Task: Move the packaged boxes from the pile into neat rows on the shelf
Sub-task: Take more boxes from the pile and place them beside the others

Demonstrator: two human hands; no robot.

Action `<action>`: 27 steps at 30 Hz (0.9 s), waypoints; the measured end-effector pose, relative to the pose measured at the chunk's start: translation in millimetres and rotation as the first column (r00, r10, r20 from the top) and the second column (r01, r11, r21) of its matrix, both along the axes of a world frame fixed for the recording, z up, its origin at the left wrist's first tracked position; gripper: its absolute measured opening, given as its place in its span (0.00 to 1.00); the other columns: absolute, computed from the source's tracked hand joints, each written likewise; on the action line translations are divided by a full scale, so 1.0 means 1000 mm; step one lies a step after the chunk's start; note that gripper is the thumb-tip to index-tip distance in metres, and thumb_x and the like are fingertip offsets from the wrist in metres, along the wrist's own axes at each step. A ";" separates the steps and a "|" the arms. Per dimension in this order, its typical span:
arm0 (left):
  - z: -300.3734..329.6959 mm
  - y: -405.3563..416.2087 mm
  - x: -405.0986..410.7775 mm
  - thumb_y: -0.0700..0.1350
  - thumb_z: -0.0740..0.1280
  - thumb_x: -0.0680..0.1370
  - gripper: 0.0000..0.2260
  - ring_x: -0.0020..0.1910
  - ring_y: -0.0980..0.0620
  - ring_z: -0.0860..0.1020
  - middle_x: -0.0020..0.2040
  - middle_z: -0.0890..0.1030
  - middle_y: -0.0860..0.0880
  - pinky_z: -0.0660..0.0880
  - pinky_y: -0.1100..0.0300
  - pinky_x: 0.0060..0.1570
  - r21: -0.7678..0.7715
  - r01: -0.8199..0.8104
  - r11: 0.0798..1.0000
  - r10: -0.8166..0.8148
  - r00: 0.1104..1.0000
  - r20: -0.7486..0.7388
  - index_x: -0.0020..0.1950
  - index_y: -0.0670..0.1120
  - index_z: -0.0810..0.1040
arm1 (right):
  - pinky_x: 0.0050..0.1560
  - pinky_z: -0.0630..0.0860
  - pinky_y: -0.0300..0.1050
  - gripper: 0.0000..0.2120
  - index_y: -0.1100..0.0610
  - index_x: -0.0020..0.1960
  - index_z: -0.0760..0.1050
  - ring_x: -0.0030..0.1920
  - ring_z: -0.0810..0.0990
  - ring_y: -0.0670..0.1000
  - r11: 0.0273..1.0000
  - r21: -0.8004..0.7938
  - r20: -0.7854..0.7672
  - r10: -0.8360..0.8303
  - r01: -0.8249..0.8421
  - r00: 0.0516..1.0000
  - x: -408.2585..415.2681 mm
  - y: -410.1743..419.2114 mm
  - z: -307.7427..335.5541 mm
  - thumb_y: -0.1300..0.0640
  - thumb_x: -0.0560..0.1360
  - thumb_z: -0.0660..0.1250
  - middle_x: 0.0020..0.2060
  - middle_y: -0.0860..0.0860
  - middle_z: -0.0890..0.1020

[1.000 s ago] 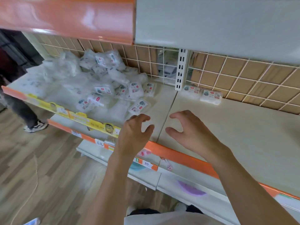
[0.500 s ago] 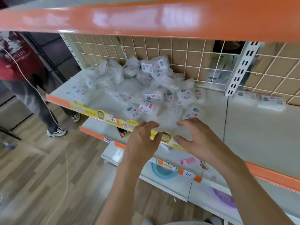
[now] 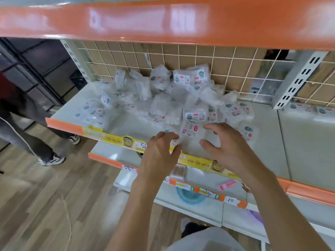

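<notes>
A loose pile of clear packaged boxes (image 3: 163,98) with red and teal labels covers the left bay of the pale shelf (image 3: 268,142), up against the wire grid back. My left hand (image 3: 159,154) hovers over the shelf's front edge, fingers loosely curled, tips at a clear box (image 3: 175,141) by the edge; whether it grips the box I cannot tell. My right hand (image 3: 226,147) is spread just right of it, fingers bent above a labelled box (image 3: 190,130), holding nothing. Two boxes (image 3: 308,108) lie side by side at the back of the right bay.
An orange upper shelf edge (image 3: 163,19) hangs overhead. A white slotted upright (image 3: 297,78) divides the bays. Lower shelves carry a cotton swab pack (image 3: 178,171), a pink item (image 3: 227,184) and a blue basin (image 3: 188,195). Another person's legs (image 3: 27,138) stand at the left.
The view swung left from the right bay to the pile. Both hands moved forward over the shelf's front edge and now sit at the nearest boxes.
</notes>
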State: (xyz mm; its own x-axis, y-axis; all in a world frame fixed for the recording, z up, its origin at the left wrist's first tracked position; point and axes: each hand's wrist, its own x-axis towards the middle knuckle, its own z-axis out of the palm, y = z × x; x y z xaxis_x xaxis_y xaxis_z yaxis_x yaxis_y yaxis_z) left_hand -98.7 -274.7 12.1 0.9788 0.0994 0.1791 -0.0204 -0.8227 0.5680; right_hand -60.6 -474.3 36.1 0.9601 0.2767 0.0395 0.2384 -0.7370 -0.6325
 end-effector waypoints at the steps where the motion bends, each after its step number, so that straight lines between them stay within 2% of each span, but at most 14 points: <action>1: -0.003 0.003 0.004 0.46 0.69 0.77 0.12 0.53 0.45 0.79 0.56 0.81 0.49 0.77 0.51 0.50 -0.010 0.004 1.000 -0.004 1.000 0.009 0.60 0.49 0.81 | 0.55 0.65 0.35 0.21 0.50 0.70 0.73 0.63 0.75 0.49 1.000 0.014 0.001 -0.020 0.020 1.000 0.008 0.001 0.000 0.51 0.78 0.69 0.64 0.49 0.75; 4: -0.009 0.011 0.020 0.44 0.69 0.77 0.11 0.54 0.44 0.78 0.56 0.81 0.48 0.77 0.51 0.49 -0.003 -0.004 1.000 0.004 0.999 0.046 0.60 0.48 0.81 | 0.63 0.72 0.45 0.19 0.51 0.69 0.73 0.63 0.76 0.52 0.995 0.063 0.032 -0.084 0.081 0.996 0.038 0.004 -0.005 0.54 0.79 0.68 0.64 0.51 0.76; 7: -0.007 0.019 0.035 0.44 0.69 0.77 0.13 0.57 0.44 0.77 0.59 0.80 0.48 0.77 0.51 0.51 -0.005 -0.029 1.000 0.029 0.998 0.058 0.62 0.48 0.80 | 0.65 0.74 0.53 0.21 0.52 0.71 0.72 0.64 0.76 0.53 0.989 0.086 0.048 -0.122 0.117 0.991 0.065 0.009 -0.011 0.56 0.79 0.67 0.66 0.52 0.76; 12: -0.007 0.032 0.063 0.39 0.71 0.75 0.18 0.56 0.42 0.76 0.61 0.79 0.46 0.72 0.55 0.57 0.010 -0.074 0.997 0.073 0.990 0.124 0.65 0.46 0.79 | 0.63 0.74 0.51 0.25 0.54 0.73 0.70 0.62 0.77 0.54 0.991 0.035 0.020 -0.126 0.125 0.992 0.089 0.017 -0.021 0.58 0.77 0.70 0.67 0.53 0.75; 16: -0.010 0.040 0.079 0.35 0.72 0.73 0.22 0.58 0.41 0.75 0.63 0.78 0.45 0.73 0.54 0.58 0.017 -0.084 0.996 0.081 0.985 0.154 0.66 0.45 0.78 | 0.57 0.75 0.49 0.24 0.54 0.70 0.71 0.56 0.78 0.54 0.991 0.018 -0.025 -0.134 0.135 0.991 0.096 0.023 -0.025 0.57 0.76 0.72 0.61 0.52 0.78; 20: -0.014 0.054 0.096 0.33 0.73 0.70 0.26 0.61 0.39 0.74 0.64 0.77 0.44 0.76 0.45 0.59 0.102 -0.065 0.993 0.045 0.981 0.189 0.67 0.44 0.77 | 0.49 0.70 0.42 0.17 0.55 0.61 0.77 0.54 0.78 0.50 0.980 0.090 0.001 -0.179 0.179 0.984 0.098 0.031 -0.022 0.55 0.74 0.75 0.52 0.46 0.78; 24: -0.017 0.068 0.115 0.35 0.73 0.71 0.31 0.70 0.39 0.68 0.72 0.71 0.44 0.68 0.46 0.68 0.204 -0.011 0.979 -0.003 0.998 0.070 0.73 0.45 0.71 | 0.47 0.72 0.33 0.13 0.53 0.55 0.77 0.50 0.79 0.43 0.938 0.243 -0.013 -0.252 0.247 0.968 0.095 0.042 -0.017 0.55 0.73 0.75 0.48 0.41 0.80; 25: -0.017 0.070 0.118 0.36 0.73 0.72 0.31 0.71 0.41 0.67 0.73 0.69 0.45 0.66 0.47 0.68 0.216 -0.002 0.976 -0.009 0.999 0.048 0.74 0.46 0.69 | 0.48 0.73 0.32 0.12 0.53 0.54 0.77 0.50 0.79 0.42 0.919 0.285 -0.013 -0.279 0.271 0.960 0.093 0.045 -0.016 0.54 0.73 0.76 0.48 0.41 0.81; 27: -0.017 0.075 0.124 0.39 0.74 0.72 0.31 0.71 0.42 0.68 0.73 0.69 0.46 0.65 0.48 0.68 0.243 0.017 0.970 -0.030 0.998 0.051 0.73 0.48 0.69 | 0.51 0.76 0.39 0.10 0.52 0.52 0.78 0.49 0.81 0.44 0.879 0.362 0.005 -0.336 0.312 0.942 0.087 0.051 -0.014 0.55 0.73 0.75 0.46 0.43 0.83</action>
State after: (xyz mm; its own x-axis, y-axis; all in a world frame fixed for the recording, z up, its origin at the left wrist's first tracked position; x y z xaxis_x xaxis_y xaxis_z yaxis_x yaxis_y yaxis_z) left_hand 24.9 -200.1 -4.6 0.9686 0.0238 0.2477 -0.0662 -0.9348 0.3489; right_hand 26.5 -423.0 22.0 0.9855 -0.0930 0.1417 0.0745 -0.5133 -0.8549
